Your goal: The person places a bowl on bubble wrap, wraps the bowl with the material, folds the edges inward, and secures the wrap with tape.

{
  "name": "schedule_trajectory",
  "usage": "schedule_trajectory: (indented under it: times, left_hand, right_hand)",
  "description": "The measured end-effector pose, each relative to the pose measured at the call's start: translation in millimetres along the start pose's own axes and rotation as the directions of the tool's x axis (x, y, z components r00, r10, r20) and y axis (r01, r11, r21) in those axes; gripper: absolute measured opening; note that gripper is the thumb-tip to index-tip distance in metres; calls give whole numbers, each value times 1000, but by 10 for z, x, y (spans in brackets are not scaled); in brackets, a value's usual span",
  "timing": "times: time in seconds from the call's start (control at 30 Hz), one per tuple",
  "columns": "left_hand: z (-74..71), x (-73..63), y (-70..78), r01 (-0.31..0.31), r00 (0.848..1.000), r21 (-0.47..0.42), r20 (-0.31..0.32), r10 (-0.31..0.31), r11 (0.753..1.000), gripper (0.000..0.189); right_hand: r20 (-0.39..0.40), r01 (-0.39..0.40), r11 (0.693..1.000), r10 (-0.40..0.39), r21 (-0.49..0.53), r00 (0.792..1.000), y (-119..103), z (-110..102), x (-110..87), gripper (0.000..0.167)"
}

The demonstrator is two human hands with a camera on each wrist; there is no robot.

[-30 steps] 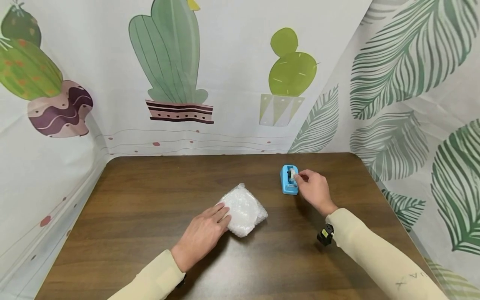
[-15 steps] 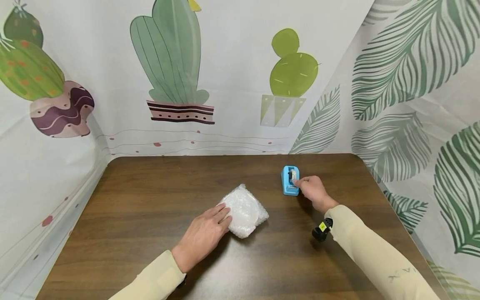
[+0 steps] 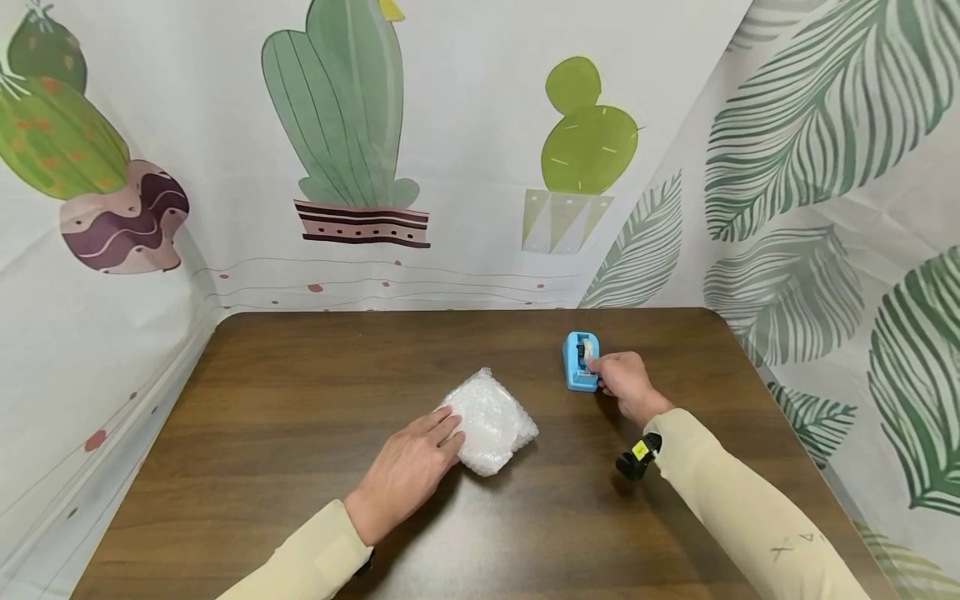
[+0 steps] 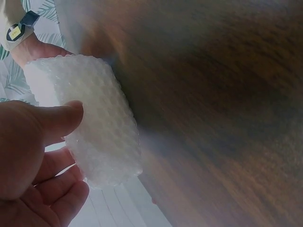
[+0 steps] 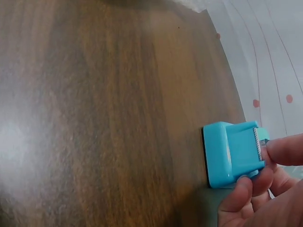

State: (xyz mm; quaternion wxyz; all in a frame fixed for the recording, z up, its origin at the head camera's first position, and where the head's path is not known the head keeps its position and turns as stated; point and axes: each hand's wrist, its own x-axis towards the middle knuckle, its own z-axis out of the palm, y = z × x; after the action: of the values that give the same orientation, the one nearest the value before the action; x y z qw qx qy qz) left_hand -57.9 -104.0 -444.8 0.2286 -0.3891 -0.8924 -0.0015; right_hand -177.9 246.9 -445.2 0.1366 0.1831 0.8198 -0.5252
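A bubble-wrapped package (image 3: 486, 421) lies on the brown table, pale and roughly square. My left hand (image 3: 405, 475) holds its near left corner, fingers over the top; in the left wrist view the thumb presses the package's bubbly side (image 4: 104, 109). Farther back on the right stands a light blue tape dispenser (image 3: 572, 368) with a small roll of tape (image 3: 587, 349). My right hand (image 3: 628, 385) is at the dispenser's right side. Up close, its thumb and fingers pinch the tape end by the toothed cutter of the blue dispenser (image 5: 220, 156); the tape is mostly hidden by the fingertips.
The wooden table (image 3: 300, 375) ends at a back edge just behind the dispenser. A white cloth (image 3: 472, 167) printed with cacti and leaves hangs behind it and along the sides.
My right hand has shifted slightly down and nearer along the dispenser, its wrist turning so the strapped camera swings left. The left hand and the package stay in place.
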Motion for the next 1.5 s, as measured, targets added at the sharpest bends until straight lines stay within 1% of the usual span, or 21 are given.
schedule_trajectory:
  times: [0.17,0.27,0.43,0.6,0.73,0.83,0.93,1.0,1.17,1.33,1.5]
  left_hand:
    - [7,2,3,0,1000,-3,-8,-1,1000,25]
    - [12,3,5,4,1000,-8,-10,-4,1000,24]
    - [3,3,1,11,1000,-16,-5,-11,1000,23]
    - [-3,13,-3,18,1000,-21,8,-18,1000,23]
    - [-7,22,-2,21,1000,-12,19,-20,1000,23]
    - [-5,25,1,22,1000,-13,18,-22,1000,24]
    - [1,26,5,22,1000,-20,12,-22,1000,24]
    - [6,25,8,19,1000,-23,9,-19,1000,24]
    - [11,25,6,14,1000,-20,1,-14,1000,25]
    - [9,32,4,18,1000,-21,-5,-18,1000,25]
    - [10,28,4,20,1000,-32,-6,-20,999,24]
  right_hand:
    - [-38,1,999,0,32,999,-41,8,-32,36]
    - [-57,9,998,-6,60,998,-62,14,-61,31]
    - [-90,25,990,-12,142,996,-72,53,-167,22]
    - [-103,13,971,13,240,995,-57,88,-278,27]
    - [-142,20,951,25,309,990,-27,100,-301,35]
    - [-169,22,952,31,306,985,9,106,-285,39]
    - [-160,-2,966,45,257,986,51,114,-277,37]
    - [-152,-15,970,53,242,987,76,125,-281,36]
    - [-154,-18,967,59,256,986,126,182,-319,37]
    - [-158,-13,960,60,279,986,161,246,-365,34]
    - [-161,-26,960,73,278,984,215,291,-382,35]
